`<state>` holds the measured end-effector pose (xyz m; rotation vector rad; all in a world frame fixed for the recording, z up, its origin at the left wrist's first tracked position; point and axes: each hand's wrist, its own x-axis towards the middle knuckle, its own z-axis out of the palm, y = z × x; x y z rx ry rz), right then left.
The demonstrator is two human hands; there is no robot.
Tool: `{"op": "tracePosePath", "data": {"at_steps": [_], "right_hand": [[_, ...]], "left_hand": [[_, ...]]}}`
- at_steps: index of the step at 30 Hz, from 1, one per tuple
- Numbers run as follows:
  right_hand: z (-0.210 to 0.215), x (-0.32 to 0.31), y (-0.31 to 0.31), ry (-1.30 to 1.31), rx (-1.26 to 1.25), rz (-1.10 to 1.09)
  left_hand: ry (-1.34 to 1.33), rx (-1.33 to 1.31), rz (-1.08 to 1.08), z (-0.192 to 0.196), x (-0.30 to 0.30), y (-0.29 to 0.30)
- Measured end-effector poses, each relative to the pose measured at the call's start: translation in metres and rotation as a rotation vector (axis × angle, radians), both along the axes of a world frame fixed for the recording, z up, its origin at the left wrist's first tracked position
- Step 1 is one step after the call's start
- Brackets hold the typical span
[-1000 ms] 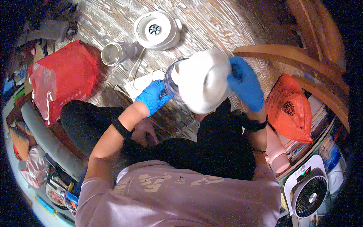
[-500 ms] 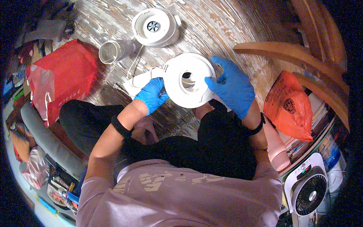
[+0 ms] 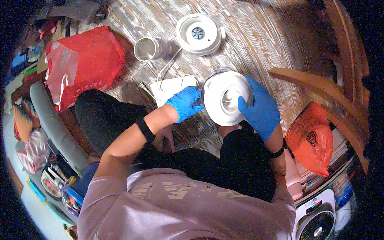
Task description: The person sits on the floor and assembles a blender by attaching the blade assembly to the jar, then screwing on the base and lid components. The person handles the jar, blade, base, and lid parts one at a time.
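I hold a round white appliance lid (image 3: pixel 219 105) with a raised ring and a central opening. A clear bowl edge (image 3: pixel 218 71) shows under its far side. In a blue glove, my left hand (image 3: pixel 186 104) is closed at the lid's left side, on what looks like the bowl's clear handle. My right hand (image 3: pixel 262 110), also gloved in blue, grips the right side, its thumb on top and its fingers around the rim. Beyond stands a white round motor base (image 3: pixel 200 45) with a dark drive coupling in its middle. A clear cup (image 3: pixel 149 49) lies tilted left of that base.
A white box-like piece (image 3: pixel 160 90) with a cord lies left of my left hand. Farther left is a red bag (image 3: pixel 96 60); at right, an orange-red plastic bag (image 3: pixel 310 140) beside curved wooden legs (image 3: pixel 308 82). A white fan (image 3: pixel 320 220) stands at lower right. My legs flank the work.
The lid and bowl have tilted, so the bowl's clear edge now shows at the far side. My view has shifted, moving most things right in the picture.
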<state>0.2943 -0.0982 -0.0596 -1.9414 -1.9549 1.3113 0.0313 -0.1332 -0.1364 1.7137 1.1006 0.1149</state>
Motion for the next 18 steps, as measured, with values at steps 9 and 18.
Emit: {"op": "tracePosePath", "data": {"at_steps": [9,18], "right_hand": [[0.003,0.013,-0.002,0.118,-0.078,-0.141],[-0.007,0.036,-0.006,0.293,-0.091,-0.265]], "left_hand": [[-0.074,-0.098,0.016,0.002,0.000,0.001],[0.163,0.048,-0.134,0.041,-0.055,0.016]]}}
